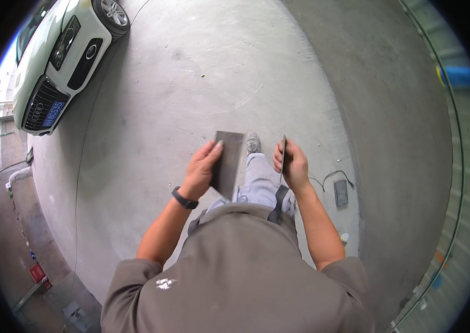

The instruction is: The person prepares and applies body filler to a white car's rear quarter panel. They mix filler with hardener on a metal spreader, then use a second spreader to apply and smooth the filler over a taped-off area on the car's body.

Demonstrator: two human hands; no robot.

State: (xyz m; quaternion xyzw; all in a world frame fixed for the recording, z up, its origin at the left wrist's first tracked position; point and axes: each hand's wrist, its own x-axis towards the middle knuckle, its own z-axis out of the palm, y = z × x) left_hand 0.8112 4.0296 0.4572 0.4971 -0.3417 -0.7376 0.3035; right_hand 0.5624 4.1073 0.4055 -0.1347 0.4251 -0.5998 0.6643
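Dark sheet (228,162) in left hand (201,169).

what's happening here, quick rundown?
A person stands on a concrete floor, seen from above. The left hand holds a flat dark grey sheet by its edge. The right hand grips a second thin dark piece, seen edge-on. A small dark device with a cable lies on the floor to the right. A white car is parked at upper left.

Two dark flat panels (228,162), one white car (60,53), perhaps one floor device (341,192).
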